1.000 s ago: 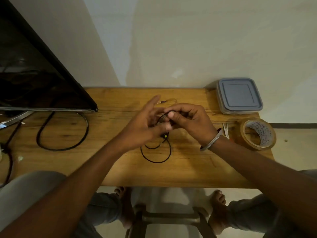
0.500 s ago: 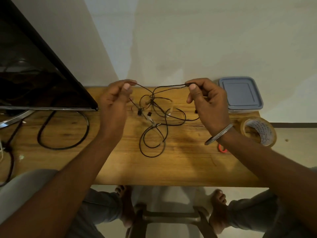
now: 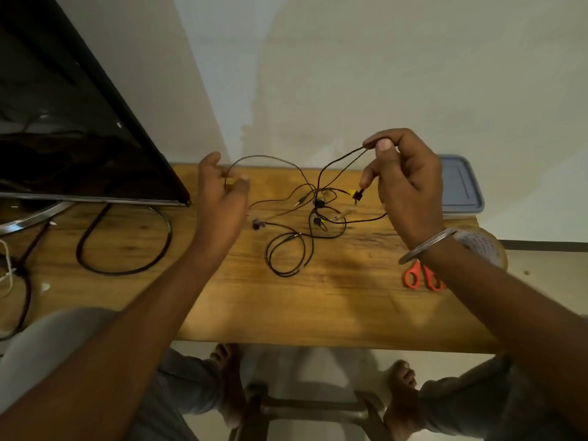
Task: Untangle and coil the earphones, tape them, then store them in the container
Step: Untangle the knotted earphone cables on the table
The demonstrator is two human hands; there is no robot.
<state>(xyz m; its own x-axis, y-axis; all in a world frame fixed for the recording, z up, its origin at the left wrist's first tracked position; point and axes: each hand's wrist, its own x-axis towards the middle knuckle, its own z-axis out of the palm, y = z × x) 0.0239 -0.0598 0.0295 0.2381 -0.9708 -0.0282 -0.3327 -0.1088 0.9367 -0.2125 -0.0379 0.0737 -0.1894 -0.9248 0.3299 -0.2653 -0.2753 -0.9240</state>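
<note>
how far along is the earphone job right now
Early stage, nothing finished. In hand: the right hand pinches one raised strand and the left hand holds another, with the earphones a tangled knot over the table. Left: coiling, taping and storing; the tape roll, scissors and lidded container lie untouched at the right.

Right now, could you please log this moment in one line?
stage: untangling; left hand: pinches tangled black wired earphones; right hand: pinches them, raised; grey lidded container: shut
</note>
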